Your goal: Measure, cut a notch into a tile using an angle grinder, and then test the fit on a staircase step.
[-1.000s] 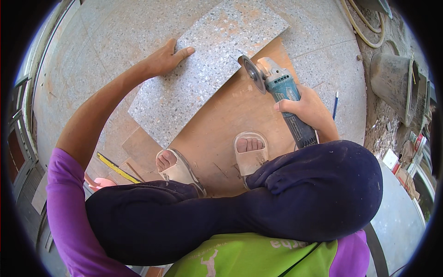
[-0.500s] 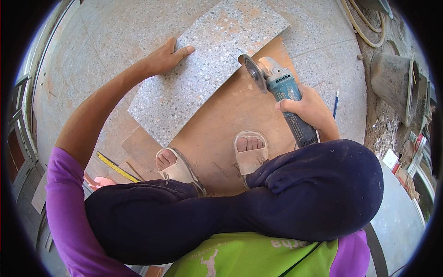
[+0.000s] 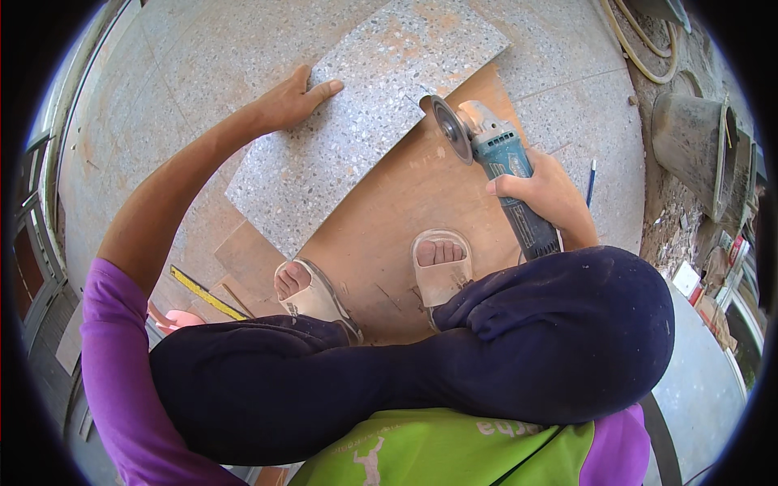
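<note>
A grey speckled terrazzo tile (image 3: 324, 154) lies slantwise before me, with orange dust toward its far end. At its left edge my left hand (image 3: 284, 104) grips it, thumb on top and most of the fingers hidden. My right hand (image 3: 539, 190) is wrapped round the body of a teal and black angle grinder (image 3: 506, 158), thumb across the near side. The grinder's cutting disc (image 3: 451, 130) stands on edge beside the tile's right edge, close to a small notch there. Whether the disc spins, I cannot tell.
Under the tile lies a brown board (image 3: 381, 211), with my sandalled feet on it. A blue pencil (image 3: 591, 182) rests on the tiled floor to the right. Farther right are a dusty bucket (image 3: 687, 146) and a hose (image 3: 648, 69). A yellow strip (image 3: 207, 293) lies at the left.
The grinder and my right hand have shifted very slightly to the right, the disc a little farther from the notch. My left hand and the tile look the same.
</note>
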`<state>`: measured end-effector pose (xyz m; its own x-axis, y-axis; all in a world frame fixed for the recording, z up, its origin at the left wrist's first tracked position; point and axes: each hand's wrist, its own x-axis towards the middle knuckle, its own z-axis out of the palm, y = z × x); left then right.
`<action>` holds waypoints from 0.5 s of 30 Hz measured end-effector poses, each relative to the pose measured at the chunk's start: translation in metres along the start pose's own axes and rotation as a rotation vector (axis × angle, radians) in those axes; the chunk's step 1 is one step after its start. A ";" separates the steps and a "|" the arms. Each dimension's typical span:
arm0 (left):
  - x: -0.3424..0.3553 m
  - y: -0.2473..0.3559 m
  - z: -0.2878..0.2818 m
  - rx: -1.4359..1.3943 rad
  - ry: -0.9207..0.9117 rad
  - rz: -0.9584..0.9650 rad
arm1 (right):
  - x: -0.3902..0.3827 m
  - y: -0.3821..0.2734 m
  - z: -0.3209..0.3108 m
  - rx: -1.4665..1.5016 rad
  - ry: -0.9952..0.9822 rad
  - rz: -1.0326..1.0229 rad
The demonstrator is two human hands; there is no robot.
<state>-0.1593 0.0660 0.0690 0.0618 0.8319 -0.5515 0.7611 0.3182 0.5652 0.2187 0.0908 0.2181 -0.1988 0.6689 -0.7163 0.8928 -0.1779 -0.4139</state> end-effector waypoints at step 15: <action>0.005 0.003 -0.002 -0.006 -0.092 -0.068 | -0.011 -0.001 -0.006 -0.007 -0.051 0.035</action>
<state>-0.1584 0.0725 0.0690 0.0693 0.7630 -0.6426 0.7618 0.3754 0.5280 0.2227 0.0881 0.2292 -0.1877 0.6250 -0.7577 0.9023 -0.1951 -0.3844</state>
